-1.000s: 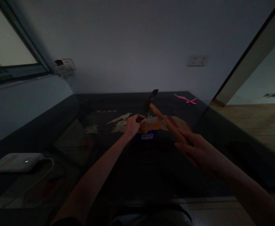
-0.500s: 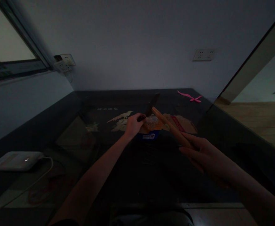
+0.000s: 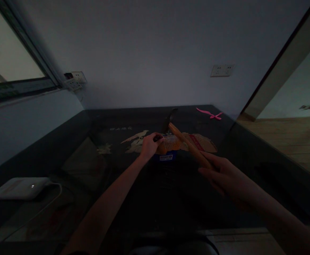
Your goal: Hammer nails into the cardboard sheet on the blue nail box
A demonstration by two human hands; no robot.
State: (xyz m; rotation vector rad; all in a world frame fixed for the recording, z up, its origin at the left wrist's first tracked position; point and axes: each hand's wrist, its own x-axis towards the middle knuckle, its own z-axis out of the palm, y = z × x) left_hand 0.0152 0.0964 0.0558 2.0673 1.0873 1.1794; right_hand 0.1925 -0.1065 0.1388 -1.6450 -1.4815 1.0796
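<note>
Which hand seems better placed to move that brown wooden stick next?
Probably the right hand: it grips the brown, rounded wooden stick by its near end; the left hand holds a dark, handle-like object.

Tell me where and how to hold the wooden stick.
Probably best near its lower end, coming from the right, where the right hand grips it. The wooden stick is long and narrow and slants down toward that hand, while its far end appears close to the dark blade-like tool at the left hand.
</note>
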